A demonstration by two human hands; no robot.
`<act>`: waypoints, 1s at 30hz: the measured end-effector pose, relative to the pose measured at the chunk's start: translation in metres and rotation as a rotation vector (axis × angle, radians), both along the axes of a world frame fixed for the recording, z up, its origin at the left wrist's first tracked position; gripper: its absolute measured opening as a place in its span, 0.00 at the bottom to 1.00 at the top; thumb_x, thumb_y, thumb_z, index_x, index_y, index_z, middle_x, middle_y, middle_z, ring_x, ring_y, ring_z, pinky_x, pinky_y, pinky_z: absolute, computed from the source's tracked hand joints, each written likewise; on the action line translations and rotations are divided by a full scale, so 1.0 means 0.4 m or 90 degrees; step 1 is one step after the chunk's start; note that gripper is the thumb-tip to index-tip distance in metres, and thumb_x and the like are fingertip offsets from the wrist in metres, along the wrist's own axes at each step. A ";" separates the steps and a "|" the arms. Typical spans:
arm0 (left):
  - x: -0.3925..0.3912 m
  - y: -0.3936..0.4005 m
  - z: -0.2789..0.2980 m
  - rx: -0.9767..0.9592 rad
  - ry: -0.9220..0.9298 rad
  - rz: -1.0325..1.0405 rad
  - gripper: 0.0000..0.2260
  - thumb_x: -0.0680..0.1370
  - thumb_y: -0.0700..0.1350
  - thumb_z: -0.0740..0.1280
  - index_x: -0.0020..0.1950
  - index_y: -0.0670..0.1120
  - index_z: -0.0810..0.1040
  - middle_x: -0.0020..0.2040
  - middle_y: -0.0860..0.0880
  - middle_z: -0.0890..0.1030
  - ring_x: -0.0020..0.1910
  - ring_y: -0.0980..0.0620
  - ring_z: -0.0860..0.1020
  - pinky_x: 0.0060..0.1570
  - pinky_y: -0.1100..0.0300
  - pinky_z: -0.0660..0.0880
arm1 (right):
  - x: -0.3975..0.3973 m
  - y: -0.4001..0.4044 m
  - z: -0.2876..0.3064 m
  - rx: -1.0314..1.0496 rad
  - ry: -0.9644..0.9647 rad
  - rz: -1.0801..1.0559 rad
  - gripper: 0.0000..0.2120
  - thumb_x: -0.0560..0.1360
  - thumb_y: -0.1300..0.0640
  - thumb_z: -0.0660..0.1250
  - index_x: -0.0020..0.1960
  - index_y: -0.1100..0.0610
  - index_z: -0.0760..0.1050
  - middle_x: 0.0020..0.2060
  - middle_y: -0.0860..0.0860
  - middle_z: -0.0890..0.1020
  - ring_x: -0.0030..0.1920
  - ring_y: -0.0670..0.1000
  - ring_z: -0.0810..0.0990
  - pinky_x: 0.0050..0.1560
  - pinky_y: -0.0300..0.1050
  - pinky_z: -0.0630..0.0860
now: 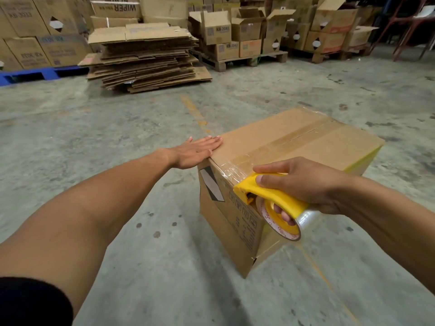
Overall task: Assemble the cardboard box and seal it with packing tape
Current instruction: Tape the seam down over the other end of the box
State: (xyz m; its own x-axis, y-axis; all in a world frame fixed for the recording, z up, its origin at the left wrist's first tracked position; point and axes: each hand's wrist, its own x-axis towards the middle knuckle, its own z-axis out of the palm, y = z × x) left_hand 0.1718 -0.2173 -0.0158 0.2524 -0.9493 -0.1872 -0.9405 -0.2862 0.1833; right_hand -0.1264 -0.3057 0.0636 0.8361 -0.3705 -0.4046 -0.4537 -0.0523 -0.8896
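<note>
A closed brown cardboard box (pixel 303 147) stands on the concrete floor in front of me, with clear tape running along its top seam. My left hand (pixel 197 150) lies flat, fingers straight, on the box's near left top corner. My right hand (pixel 303 182) grips a yellow tape dispenser (pixel 270 196) holding a roll of clear packing tape (pixel 289 222). The dispenser's front sits at the near top edge of the box, where the tape folds over onto the side face.
A tall stack of flattened cardboard (pixel 146 57) lies on the floor ahead. Behind it stand pallets of cartons (pixel 235 34), a blue pallet (pixel 35 74) at the left and red chairs (pixel 409 22) at the far right. Bare concrete floor (pixel 117 142) surrounds the box.
</note>
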 end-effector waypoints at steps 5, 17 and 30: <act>-0.047 -0.015 0.027 0.020 -0.058 0.037 0.23 0.84 0.52 0.41 0.79 0.54 0.42 0.80 0.55 0.43 0.79 0.54 0.42 0.74 0.45 0.33 | 0.011 0.002 -0.008 -0.023 0.000 -0.007 0.21 0.79 0.60 0.66 0.71 0.56 0.69 0.22 0.59 0.77 0.18 0.54 0.74 0.20 0.42 0.74; -0.235 -0.122 -0.017 -0.020 -0.069 -0.118 0.25 0.82 0.60 0.40 0.79 0.58 0.41 0.80 0.57 0.41 0.78 0.53 0.39 0.75 0.46 0.38 | -0.005 0.012 -0.006 -0.039 0.007 -0.013 0.18 0.79 0.59 0.66 0.68 0.59 0.72 0.27 0.63 0.78 0.18 0.54 0.76 0.20 0.42 0.75; -0.232 -0.127 -0.013 -0.032 -0.073 -0.089 0.24 0.83 0.58 0.43 0.79 0.58 0.46 0.80 0.56 0.45 0.79 0.49 0.43 0.75 0.46 0.41 | -0.142 0.032 -0.054 0.011 -0.019 -0.044 0.19 0.79 0.59 0.66 0.70 0.54 0.71 0.23 0.58 0.77 0.17 0.53 0.73 0.20 0.40 0.72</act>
